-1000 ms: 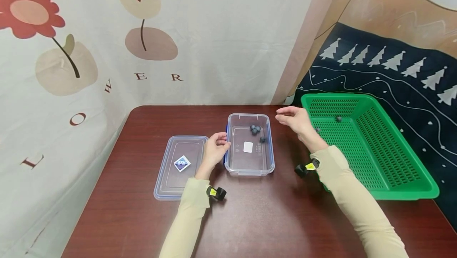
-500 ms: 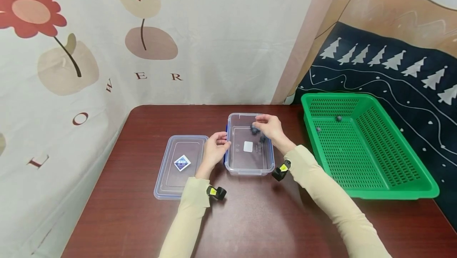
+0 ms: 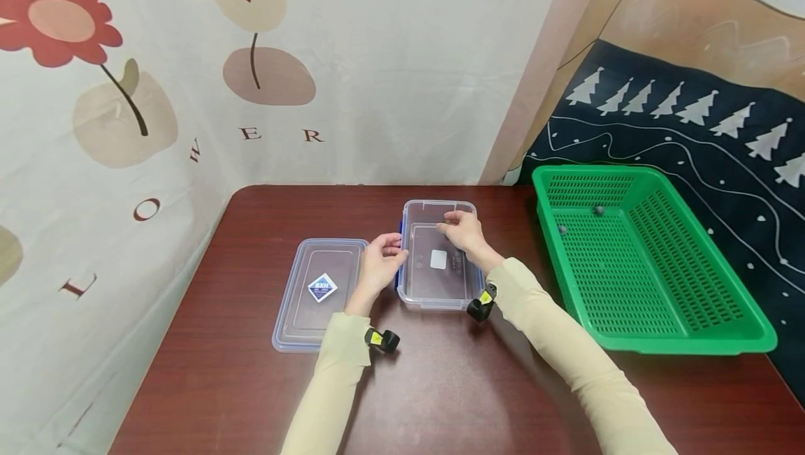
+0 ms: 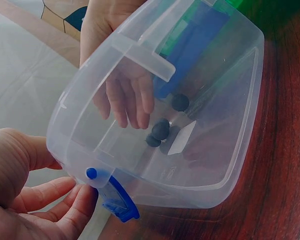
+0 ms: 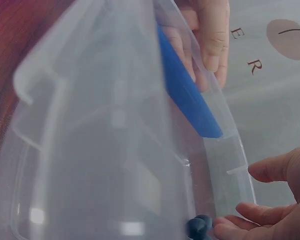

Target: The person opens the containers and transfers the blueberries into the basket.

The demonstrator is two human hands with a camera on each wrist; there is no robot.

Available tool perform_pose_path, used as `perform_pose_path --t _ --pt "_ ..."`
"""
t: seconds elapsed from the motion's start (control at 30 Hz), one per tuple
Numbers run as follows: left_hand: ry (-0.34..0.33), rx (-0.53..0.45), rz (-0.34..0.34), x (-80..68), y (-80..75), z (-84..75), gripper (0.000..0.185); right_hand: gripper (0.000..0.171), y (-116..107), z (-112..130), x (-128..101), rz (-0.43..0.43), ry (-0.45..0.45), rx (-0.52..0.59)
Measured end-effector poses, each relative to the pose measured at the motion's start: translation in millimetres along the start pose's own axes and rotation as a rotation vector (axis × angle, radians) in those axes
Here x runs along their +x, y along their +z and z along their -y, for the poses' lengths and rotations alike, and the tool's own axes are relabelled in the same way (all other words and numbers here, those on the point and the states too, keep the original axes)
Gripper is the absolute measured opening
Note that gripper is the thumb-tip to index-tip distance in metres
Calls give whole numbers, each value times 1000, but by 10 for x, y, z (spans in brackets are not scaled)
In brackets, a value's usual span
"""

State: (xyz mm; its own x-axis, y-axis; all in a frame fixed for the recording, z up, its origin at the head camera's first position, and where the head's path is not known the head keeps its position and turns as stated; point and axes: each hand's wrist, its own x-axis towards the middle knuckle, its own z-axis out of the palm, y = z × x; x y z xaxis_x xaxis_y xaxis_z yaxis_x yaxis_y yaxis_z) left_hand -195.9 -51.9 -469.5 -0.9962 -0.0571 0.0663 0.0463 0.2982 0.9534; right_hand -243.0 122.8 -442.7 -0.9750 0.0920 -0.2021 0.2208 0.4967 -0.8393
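Note:
A clear plastic container (image 3: 418,284) with blue side latches stands mid-table. My left hand (image 3: 377,263) holds its left side, thumb at the wall and fingertips at the blue latch (image 4: 119,200) in the left wrist view. Inside the container, my right hand (image 3: 464,233) reaches down with fingers extended and nothing seen between them. Several blueberries (image 4: 160,130) lie on the container floor near a white label (image 4: 182,138). In the right wrist view, the fingertips of that hand come close to a cluster of blueberries (image 5: 199,227). From the head view, the hand hides them.
A clear lid (image 3: 292,322) with a blue-white sticker lies left of the container, partly behind the left forearm. At the right sits a green perforated basket (image 3: 698,343) holding two blueberries (image 3: 599,210). A printed cloth wall (image 3: 390,91) rises behind the table.
My right hand has moved left from beside the green basket into the container, then slightly lower. It now covers the blueberries seen there earlier. The left hand has stayed at the container's side.

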Motion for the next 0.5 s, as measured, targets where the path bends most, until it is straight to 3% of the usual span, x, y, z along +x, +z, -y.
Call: perform_pose_path --t 0.17,0.5 --pt "-7 8 -5 -1 0 -9 30 45 36 -27 7 21 -7 -33" --pt "2 -7 0 -5 5 4 30 37 164 -194 97 -28 -47 -147"
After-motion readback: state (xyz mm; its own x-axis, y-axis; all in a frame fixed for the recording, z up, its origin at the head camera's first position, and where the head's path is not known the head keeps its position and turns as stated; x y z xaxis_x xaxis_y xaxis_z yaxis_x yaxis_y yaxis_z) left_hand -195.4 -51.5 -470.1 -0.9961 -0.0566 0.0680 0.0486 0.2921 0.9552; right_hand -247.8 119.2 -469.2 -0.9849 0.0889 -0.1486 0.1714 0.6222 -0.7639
